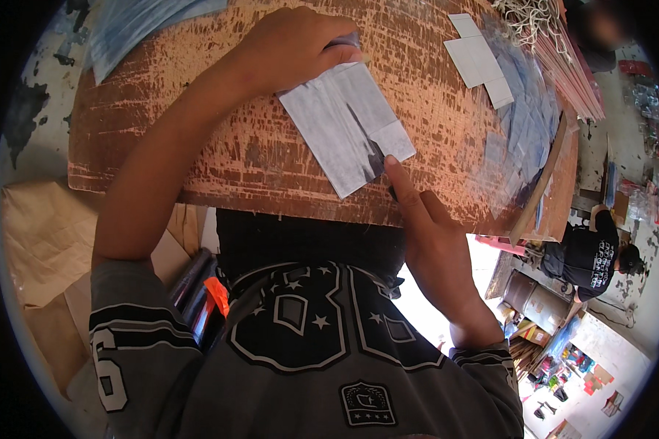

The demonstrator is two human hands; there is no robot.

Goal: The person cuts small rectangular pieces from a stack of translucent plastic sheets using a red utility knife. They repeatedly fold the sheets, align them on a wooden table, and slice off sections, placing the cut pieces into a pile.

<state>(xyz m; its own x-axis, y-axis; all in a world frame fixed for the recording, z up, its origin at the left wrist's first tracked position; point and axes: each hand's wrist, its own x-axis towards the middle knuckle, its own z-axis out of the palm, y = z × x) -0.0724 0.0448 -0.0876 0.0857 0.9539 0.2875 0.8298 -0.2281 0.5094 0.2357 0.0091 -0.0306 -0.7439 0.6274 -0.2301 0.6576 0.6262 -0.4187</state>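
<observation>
A grey-white folded card lies slantwise on the worn wooden table, its two flaps parted by a dark gap that widens at the near end. My left hand is closed over the card's far end, fingers curled round it beside a dark, shiny piece partly hidden under them. At the near right corner, the stretched index finger of my right hand touches the flap's edge. The other fingers of that hand are bent back and partly hidden, and I see nothing held in them.
The scratched tabletop has a near edge close to my body. A flat, unfolded card blank and a heap of clear plastic sleeves lie right. Pink sheets with white cords are beyond. More plastic sits far left. A person works at right.
</observation>
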